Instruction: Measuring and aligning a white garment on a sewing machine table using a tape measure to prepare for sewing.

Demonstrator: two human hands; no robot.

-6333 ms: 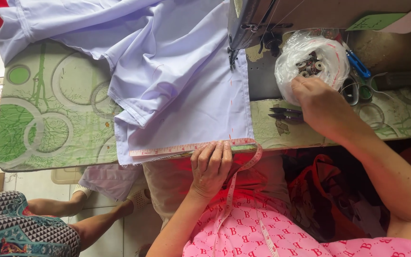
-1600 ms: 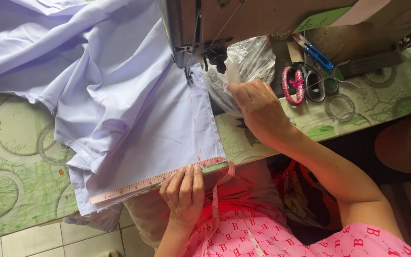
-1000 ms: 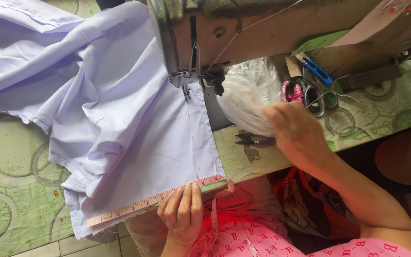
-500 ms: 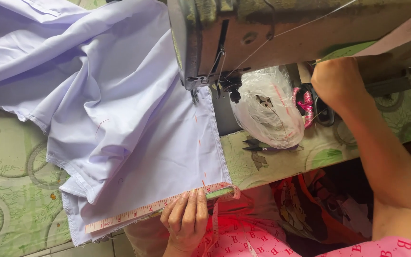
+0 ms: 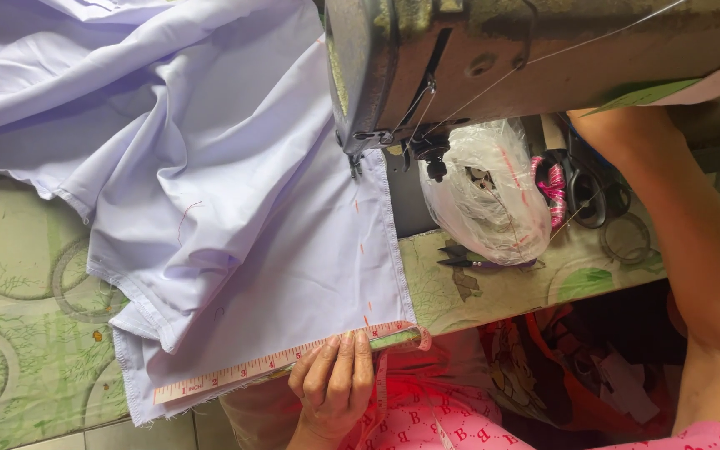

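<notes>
Pale lilac fabric [image 5: 235, 200] lies spread on the sewing table, one edge under the needle of the sewing machine [image 5: 460, 58]. A measuring tape [image 5: 252, 367] runs along the fabric's near hem. My left hand [image 5: 332, 383] presses the tape and hem down at the table's front edge, fingers flat. My right forearm [image 5: 693, 242] reaches up behind the machine body; the hand itself is hidden there. A clear plastic bag [image 5: 485, 200] with small parts sits beside the machine.
Scissors with dark and pink handles [image 5: 577, 187] lie behind the bag. Small thread snips [image 5: 468, 258] rest on the green patterned tabletop [image 5: 27, 275]. Orange chalk marks dot the fabric near the needle.
My right hand left the plastic bag and moved up to the right, behind the machine. The view moved closer. My left hand stays on the tape.
</notes>
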